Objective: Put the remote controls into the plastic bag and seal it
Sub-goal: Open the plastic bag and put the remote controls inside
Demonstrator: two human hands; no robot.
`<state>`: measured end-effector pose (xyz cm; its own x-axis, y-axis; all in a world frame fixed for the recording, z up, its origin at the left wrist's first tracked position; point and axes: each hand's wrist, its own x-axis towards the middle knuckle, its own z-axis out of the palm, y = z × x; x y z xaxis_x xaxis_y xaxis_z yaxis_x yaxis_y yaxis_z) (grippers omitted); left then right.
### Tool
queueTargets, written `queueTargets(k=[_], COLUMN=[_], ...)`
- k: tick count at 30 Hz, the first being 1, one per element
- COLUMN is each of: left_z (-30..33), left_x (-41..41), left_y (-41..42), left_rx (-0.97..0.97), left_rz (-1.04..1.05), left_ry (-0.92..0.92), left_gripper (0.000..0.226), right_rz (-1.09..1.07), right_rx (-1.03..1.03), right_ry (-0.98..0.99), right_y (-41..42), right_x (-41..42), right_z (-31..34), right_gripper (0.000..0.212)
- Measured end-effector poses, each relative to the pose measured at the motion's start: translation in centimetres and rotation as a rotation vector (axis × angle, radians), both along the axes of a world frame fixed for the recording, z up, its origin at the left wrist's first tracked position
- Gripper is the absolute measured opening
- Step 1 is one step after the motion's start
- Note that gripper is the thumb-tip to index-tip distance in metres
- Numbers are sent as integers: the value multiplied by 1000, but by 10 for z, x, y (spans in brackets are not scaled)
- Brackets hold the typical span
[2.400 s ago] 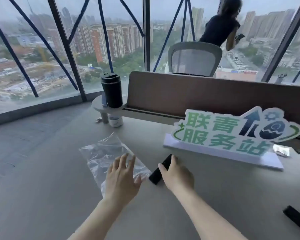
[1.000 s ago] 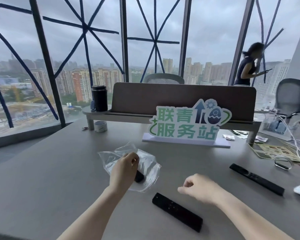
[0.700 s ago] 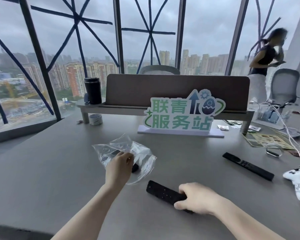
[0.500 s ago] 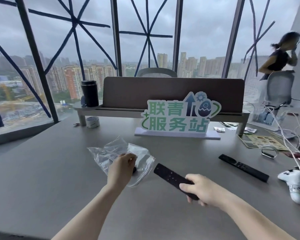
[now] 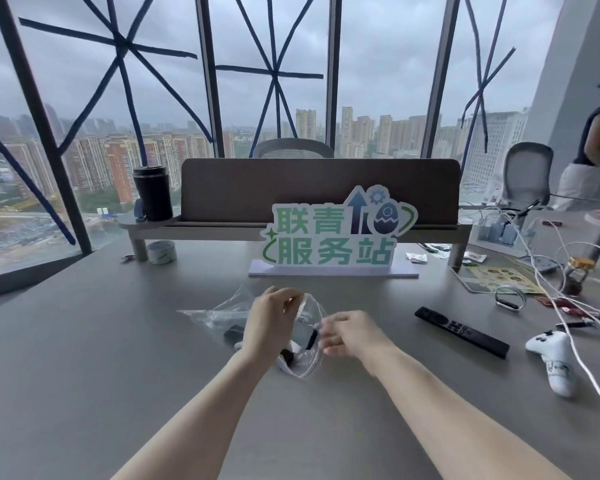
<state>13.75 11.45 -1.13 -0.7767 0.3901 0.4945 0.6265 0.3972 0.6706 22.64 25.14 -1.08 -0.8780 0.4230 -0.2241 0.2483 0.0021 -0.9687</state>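
A clear plastic bag lies on the grey table in front of me. My left hand pinches the upper edge of the bag's mouth and holds it up and open. One small black remote lies deep inside the bag. A second black remote sits in the bag's mouth, mostly hidden behind my left hand. My right hand is at the mouth, its fingertips on that remote's near end. A third, long black remote lies loose on the table to the right.
A green and white sign stands just behind the bag. At the right lie a white game controller, white cables, a wristband and a small jar. A black tumbler is on the shelf. A person stands at far right.
My right hand picked the second remote off the table and carried it left into the bag's mouth. My left hand lifted the bag's edge higher.
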Motion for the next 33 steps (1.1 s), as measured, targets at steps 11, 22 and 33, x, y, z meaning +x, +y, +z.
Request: queueTargets(k=[11, 22, 33], left_z=[-6, -15, 3], left_x=[-16, -16, -3], left_y=[-2, -14, -33], left_rx=[-93, -129, 9], left_rz=[78, 113, 165], left_ry=[-152, -270, -169], left_gripper=[14, 15, 11], right_rz=[-321, -228, 511], right_rx=[948, 874, 377], right_ry=[-566, -526, -213], right_y=[179, 184, 27], right_x=[61, 73, 59], right_z=[-29, -40, 51], right_gripper=[34, 53, 12])
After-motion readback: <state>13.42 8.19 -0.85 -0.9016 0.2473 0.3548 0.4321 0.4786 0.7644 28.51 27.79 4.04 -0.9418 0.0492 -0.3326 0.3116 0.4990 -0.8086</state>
